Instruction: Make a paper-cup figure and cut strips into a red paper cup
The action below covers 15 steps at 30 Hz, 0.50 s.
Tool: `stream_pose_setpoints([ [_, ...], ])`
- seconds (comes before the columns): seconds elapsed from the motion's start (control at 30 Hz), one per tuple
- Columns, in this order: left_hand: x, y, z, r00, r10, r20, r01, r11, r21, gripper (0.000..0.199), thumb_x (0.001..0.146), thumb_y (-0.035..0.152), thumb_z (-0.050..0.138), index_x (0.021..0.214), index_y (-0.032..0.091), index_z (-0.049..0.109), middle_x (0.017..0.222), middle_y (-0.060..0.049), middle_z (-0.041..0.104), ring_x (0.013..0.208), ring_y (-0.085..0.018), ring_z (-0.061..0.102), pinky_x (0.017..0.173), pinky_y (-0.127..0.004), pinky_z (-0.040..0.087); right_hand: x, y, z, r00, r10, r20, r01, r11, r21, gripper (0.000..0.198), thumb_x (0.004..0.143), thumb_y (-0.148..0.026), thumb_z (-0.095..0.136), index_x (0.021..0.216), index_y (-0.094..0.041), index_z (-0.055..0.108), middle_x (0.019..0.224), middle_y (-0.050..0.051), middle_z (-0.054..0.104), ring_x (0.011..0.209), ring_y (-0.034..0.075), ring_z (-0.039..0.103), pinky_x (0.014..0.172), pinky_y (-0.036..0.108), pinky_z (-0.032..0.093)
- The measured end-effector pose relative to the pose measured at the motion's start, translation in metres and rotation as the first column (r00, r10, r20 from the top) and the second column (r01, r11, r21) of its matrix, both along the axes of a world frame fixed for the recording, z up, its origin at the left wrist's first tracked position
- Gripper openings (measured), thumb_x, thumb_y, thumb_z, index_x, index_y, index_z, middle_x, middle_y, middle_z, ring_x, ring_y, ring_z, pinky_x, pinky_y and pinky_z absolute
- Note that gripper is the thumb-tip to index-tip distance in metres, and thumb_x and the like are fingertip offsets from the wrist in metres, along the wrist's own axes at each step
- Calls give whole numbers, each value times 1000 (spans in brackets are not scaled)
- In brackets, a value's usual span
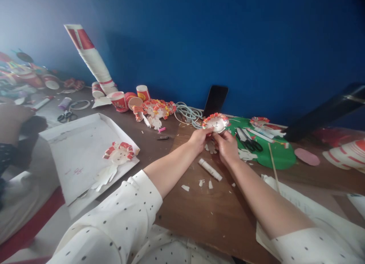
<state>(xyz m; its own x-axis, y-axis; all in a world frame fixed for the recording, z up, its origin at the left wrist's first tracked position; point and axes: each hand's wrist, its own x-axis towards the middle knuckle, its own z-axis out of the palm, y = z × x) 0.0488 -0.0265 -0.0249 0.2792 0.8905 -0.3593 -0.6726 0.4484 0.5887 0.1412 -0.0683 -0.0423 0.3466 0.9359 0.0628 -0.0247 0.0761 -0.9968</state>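
Observation:
A round paper face with a red and white frilled rim (216, 122) is held up over the brown table. My left hand (200, 140) pinches its lower left edge. At the lower right, the fingers of my right hand (228, 145) are closed on the same paper face, where a white cut-paper piece (211, 146) hangs below. Just under my hands a white glue stick (210, 169) lies on its side among paper scraps (185, 188). Black-handled scissors (251, 142) rest on a green paper sheet (275, 155) right of my right hand.
A dark phone (216, 100) leans against the blue wall. Left are a finished-looking paper face (118, 153) in a white box lid (76, 154), paper cups (118, 100) and a tall cup stack (95, 60). A co-worker's arm (13, 123) shows far left. A stick (273, 167) lies right.

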Motion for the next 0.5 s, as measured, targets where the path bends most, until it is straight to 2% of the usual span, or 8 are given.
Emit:
stream_pose_setpoints([
  [0.2,0,-1,3,1000,13,-18,-14,999,-50,9,71,5,66,67,10,60,61,-3,60,54,-9,54,62,-22,46,0,-3,0,999,14,49,-15,1000,16,30,68,-49,71,75,-22,60,50,-7,50,43,9,38,40,23,27],
  [0.5,1,1,0,1000,1,-9,-1,1000,-26,11,67,6,70,67,11,60,59,-2,59,54,-9,54,62,-23,45,4,1,-3,997,17,69,-15,999,-38,32,66,-50,72,73,-21,60,49,-6,50,42,10,39,41,24,28],
])
